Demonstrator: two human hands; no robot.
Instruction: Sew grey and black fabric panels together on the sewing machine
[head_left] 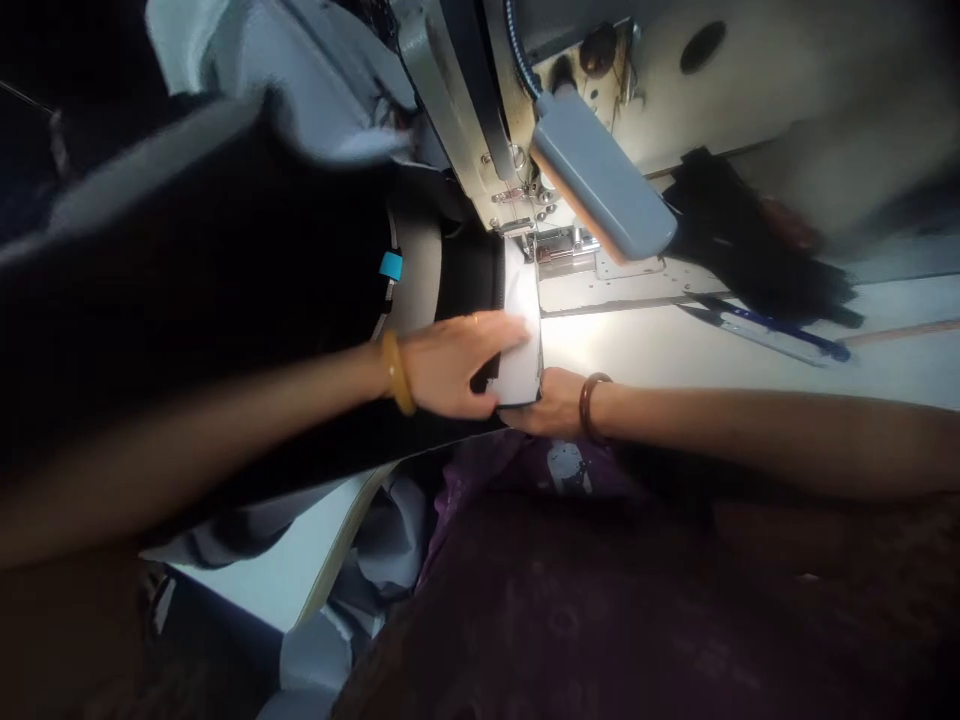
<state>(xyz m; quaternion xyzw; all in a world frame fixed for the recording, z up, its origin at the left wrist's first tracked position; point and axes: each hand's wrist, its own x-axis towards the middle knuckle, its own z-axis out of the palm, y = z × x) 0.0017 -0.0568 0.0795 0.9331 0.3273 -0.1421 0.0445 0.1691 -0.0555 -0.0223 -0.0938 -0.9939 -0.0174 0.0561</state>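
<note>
A white strip lies on black fabric, with its far end under the needle area of a sewing machine. My left hand, below a yellow bangle, rests flat with fingers spread, its fingertips on the strip. At the strip's near right corner is my right hand, with a dark bracelet at the wrist; its fingers are closed round the edge of the black fabric and partly hidden beneath it. A small blue clip sits on a pale curved edge left of the strip.
A grey lamp hangs over the machine bed. Scissors-like black cloth and pens lie on the white table to the right. Grey fabric is heaped at the upper left, and more hangs below the table edge.
</note>
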